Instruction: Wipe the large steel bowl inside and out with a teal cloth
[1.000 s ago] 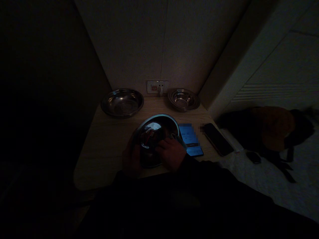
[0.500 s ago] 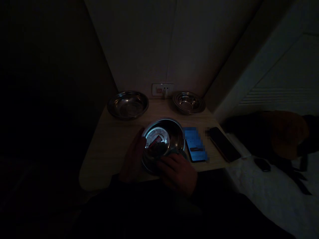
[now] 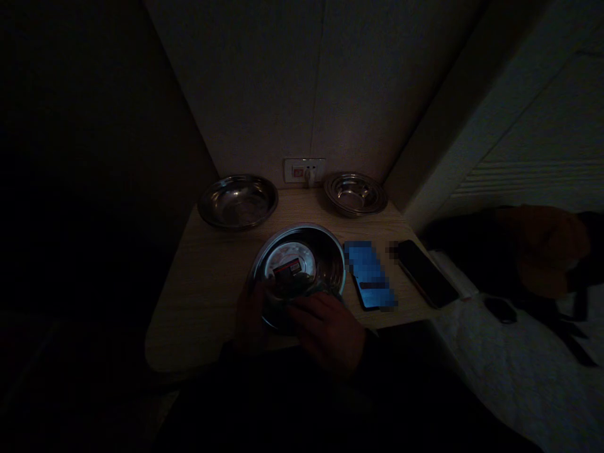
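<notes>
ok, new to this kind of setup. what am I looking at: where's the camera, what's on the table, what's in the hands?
No machine here: these are a person's bare hands, seen by one head-worn camera looking forward and down in a dim room.

The left hand is at the left side of a shiny metal bowl. The right hand is at its near side, with what looks like a dark cloth at its fingers; its grip is too dark to judge. A label shows inside the bowl.

On the table, another metal bowl sits back left, nested bowls back right, and a lit phone and a dark phone toward the right.
</notes>
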A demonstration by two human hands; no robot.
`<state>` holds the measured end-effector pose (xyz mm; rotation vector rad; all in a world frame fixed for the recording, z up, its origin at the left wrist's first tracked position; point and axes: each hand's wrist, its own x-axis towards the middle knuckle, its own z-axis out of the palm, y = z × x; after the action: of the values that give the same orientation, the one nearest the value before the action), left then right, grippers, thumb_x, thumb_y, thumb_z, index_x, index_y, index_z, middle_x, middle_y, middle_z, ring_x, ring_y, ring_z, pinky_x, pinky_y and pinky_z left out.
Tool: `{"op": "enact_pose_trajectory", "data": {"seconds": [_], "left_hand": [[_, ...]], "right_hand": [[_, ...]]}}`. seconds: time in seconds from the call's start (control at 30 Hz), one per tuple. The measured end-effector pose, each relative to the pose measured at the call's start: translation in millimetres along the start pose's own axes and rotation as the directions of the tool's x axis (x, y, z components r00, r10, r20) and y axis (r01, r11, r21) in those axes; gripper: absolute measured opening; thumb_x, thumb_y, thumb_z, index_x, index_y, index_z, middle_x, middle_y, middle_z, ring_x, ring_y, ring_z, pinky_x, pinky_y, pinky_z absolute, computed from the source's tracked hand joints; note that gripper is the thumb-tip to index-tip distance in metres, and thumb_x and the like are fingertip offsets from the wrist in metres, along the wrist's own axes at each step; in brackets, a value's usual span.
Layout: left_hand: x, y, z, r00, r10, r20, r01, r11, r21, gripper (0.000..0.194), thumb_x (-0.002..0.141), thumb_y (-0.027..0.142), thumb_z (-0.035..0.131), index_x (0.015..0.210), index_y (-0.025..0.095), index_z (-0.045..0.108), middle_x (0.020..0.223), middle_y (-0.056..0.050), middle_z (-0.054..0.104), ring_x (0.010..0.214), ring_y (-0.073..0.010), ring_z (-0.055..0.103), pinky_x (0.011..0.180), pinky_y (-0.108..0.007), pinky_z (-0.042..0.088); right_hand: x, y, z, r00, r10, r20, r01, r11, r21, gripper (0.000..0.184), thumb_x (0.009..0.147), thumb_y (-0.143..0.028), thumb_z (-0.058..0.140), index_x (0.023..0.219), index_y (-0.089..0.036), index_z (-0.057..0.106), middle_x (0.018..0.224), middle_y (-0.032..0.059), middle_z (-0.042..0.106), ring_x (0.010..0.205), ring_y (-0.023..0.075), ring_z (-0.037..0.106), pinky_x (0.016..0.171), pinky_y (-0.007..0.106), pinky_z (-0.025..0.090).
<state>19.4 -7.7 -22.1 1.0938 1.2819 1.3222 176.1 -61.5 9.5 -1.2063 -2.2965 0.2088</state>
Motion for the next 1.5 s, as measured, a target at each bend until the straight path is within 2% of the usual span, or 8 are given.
{"op": "enact_pose_trajectory", "data": {"seconds": [0.2, 0.4, 0.57, 0.67, 0.83, 1.03, 1.3, 1.5], "left_hand": [[1.5, -5.5, -2.0, 0.994, -0.096, -0.053, 0.09, 0.99, -0.106, 0.06, 0.071, 0.065, 0.058, 0.106, 0.016, 0.066, 0.107, -0.009, 0.071, 0.102, -0.0285, 0.065, 0.086, -0.038, 0.054], [5.3, -25.5, -2.7, 0.996, -0.007, -0.086, 0.005, 1.0, -0.031, 0.06, 0.077, 0.066, 0.049, 0.108, 0.017, 0.066, 0.105, -0.009, 0.071, 0.1, -0.0272, 0.065, 0.086, -0.037, 0.053], [-2.9, -14.5, -3.6, 0.998, 0.058, 0.005, -0.058, 0.998, 0.015, 0.051, 0.086, 0.057, 0.043, 0.111, 0.018, 0.065, 0.111, -0.008, 0.07, 0.105, -0.0255, 0.063, 0.092, -0.037, 0.05], [-5.3, -8.9, -4.1, 0.998, 0.068, -0.004, -0.068, 0.997, 0.025, 0.052, 0.084, 0.057, 0.046, 0.11, 0.017, 0.066, 0.112, -0.009, 0.069, 0.106, -0.0268, 0.063, 0.096, -0.039, 0.048], [-5.4, -4.2, -3.2, 0.996, 0.089, -0.004, -0.089, 0.996, 0.021, 0.047, 0.084, 0.054, 0.048, 0.109, 0.017, 0.066, 0.112, -0.008, 0.07, 0.106, -0.0263, 0.063, 0.098, -0.039, 0.047], [-3.4, 1.0, -2.2, 1.0, 0.024, 0.012, -0.024, 1.0, -0.003, 0.046, 0.084, 0.053, 0.047, 0.104, 0.016, 0.067, 0.105, -0.008, 0.072, 0.1, -0.0256, 0.065, 0.09, -0.038, 0.051], [-0.6, -7.4, -1.3, 0.996, 0.031, -0.081, -0.031, 1.0, 0.003, 0.045, 0.081, 0.057, 0.049, 0.087, 0.017, 0.069, 0.09, -0.007, 0.073, 0.088, -0.0239, 0.066, 0.085, -0.038, 0.052], [0.2, -4.4, -1.9, 0.998, 0.027, -0.06, -0.026, 1.0, 0.018, 0.05, 0.083, 0.059, 0.045, 0.095, 0.016, 0.068, 0.096, -0.007, 0.072, 0.09, -0.0238, 0.065, 0.083, -0.037, 0.051]], "right_hand": [[7.9, 14.8, -7.7, 0.998, 0.053, -0.024, -0.055, 0.995, -0.08, 0.029, 0.087, -0.015, 0.053, 0.115, -0.015, 0.062, 0.106, 0.012, 0.066, 0.094, 0.0226, 0.057, 0.083, 0.038, 0.05], [17.0, 9.6, -4.8, 0.998, 0.066, -0.021, -0.068, 0.992, -0.106, 0.028, 0.087, -0.015, 0.052, 0.113, -0.014, 0.064, 0.105, 0.0115, 0.066, 0.093, 0.0238, 0.055, 0.084, 0.038, 0.049], [25.0, 2.7, -5.5, 0.997, 0.081, 0.006, -0.079, 0.99, -0.116, 0.032, 0.088, -0.018, 0.051, 0.118, -0.015, 0.062, 0.106, 0.0121, 0.064, 0.094, 0.0242, 0.053, 0.083, 0.038, 0.048], [40.0, -2.4, -6.2, 0.996, 0.087, 0.028, -0.082, 0.987, -0.141, 0.038, 0.088, -0.019, 0.052, 0.125, -0.015, 0.058, 0.111, 0.0135, 0.061, 0.098, 0.0261, 0.052, 0.084, 0.039, 0.046], [60.3, -9.5, -2.4, 0.976, 0.136, 0.169, -0.097, 0.97, -0.221, 0.032, 0.092, -0.024, 0.049, 0.121, -0.017, 0.061, 0.114, 0.0129, 0.061, 0.104, 0.0281, 0.051, 0.083, 0.04, 0.046], [49.0, -8.5, -7.0, 0.94, 0.141, 0.311, -0.059, 0.964, -0.258, 0.029, 0.094, -0.022, 0.046, 0.117, -0.018, 0.063, 0.112, 0.0115, 0.062, 0.105, 0.0262, 0.052, 0.079, 0.039, 0.047], [63.0, -11.8, 0.4, 0.972, 0.157, 0.175, -0.098, 0.948, -0.302, 0.031, 0.096, -0.023, 0.043, 0.122, -0.016, 0.058, 0.117, 0.0119, 0.061, 0.107, 0.0252, 0.05, 0.083, 0.038, 0.046], [56.0, -11.8, -1.5, 0.956, 0.122, 0.268, -0.025, 0.941, -0.338, 0.026, 0.096, -0.023, 0.043, 0.112, -0.019, 0.063, 0.11, 0.0088, 0.063, 0.103, 0.0246, 0.053, 0.077, 0.037, 0.046]]}}
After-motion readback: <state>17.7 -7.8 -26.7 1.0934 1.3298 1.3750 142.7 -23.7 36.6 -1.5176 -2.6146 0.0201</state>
